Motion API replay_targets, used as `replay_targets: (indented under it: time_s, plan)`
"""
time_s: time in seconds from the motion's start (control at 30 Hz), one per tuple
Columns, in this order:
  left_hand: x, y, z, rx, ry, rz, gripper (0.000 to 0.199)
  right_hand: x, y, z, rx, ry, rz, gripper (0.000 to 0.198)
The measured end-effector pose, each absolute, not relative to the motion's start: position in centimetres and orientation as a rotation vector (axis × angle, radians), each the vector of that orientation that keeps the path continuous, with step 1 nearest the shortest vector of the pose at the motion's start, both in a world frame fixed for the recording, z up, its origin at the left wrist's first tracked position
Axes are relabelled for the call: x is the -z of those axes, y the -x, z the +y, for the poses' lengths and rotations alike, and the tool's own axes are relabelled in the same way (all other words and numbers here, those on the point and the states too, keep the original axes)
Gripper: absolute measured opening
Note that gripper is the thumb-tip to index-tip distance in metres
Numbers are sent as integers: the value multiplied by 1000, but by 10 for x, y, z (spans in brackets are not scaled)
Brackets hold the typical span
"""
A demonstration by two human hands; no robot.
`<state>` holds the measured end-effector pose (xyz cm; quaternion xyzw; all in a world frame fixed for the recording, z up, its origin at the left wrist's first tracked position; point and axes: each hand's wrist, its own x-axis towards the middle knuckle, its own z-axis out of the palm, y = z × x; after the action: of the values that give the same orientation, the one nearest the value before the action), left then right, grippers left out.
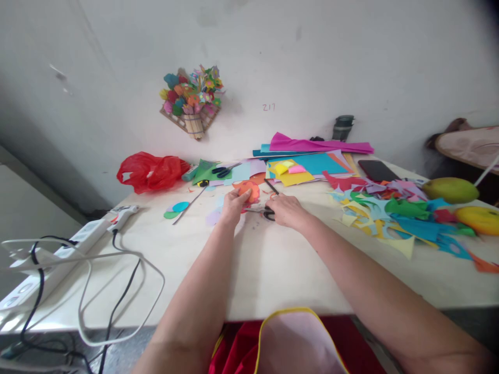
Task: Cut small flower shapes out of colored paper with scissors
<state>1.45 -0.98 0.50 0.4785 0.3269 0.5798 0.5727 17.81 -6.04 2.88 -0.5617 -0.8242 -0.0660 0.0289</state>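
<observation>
Orange paper, cut to a rounded, wavy-edged shape (248, 192), is pinched between the thumb and fingers of my left hand (233, 205). My right hand (286, 210) is closed at the black handles of a pair of scissors (268, 213), low over the table. Their blades point left, just below the orange paper. A dark pen-like stick (272, 186) lies right beyond my right fingers. Pale purple paper pieces (212, 217) rest left of my left hand. Further left are a blue paper circle (180, 206) and a green one (170, 214).
Paper scraps (390, 210) heap at the right, beside a green mango (450, 190) and a phone (377, 170). Coloured sheets (323, 163) and a second pair of scissors (222, 171) lie at the back. A red plastic bag (152, 172) and a power strip (83, 236) with cables occupy the left.
</observation>
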Motion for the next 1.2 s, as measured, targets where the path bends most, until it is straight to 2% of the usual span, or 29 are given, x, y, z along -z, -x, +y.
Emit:
replay_targets:
  time_s: [0.23, 0.37, 0.5, 0.57, 0.73, 1.2]
  plan:
    - [-8, -13, -11, -1359, -1143, 761, 44, -39, -194, -56, -54, 1859, -2414, 37]
    - [-7, -12, -9, -1338, -1161, 768, 43, -36, -206, -49, -442, 1800, -2133, 46]
    - [-7, -12, -9, -1287, -1202, 763, 42, -29, -209, -44, -985, 1484, -1698, 53]
    - [-7, -12, -11, -1252, -1230, 747, 41, -29, -207, -44, -1130, 1302, -1492, 52]
    - [-11, -14, -17, -1145, -1287, 712, 41, -36, -199, -48, -1175, 1183, -1290, 36]
    - [-4, -12, -14, -987, -1443, 656, 31, -29, -199, -41, -1083, 1088, -1347, 51]
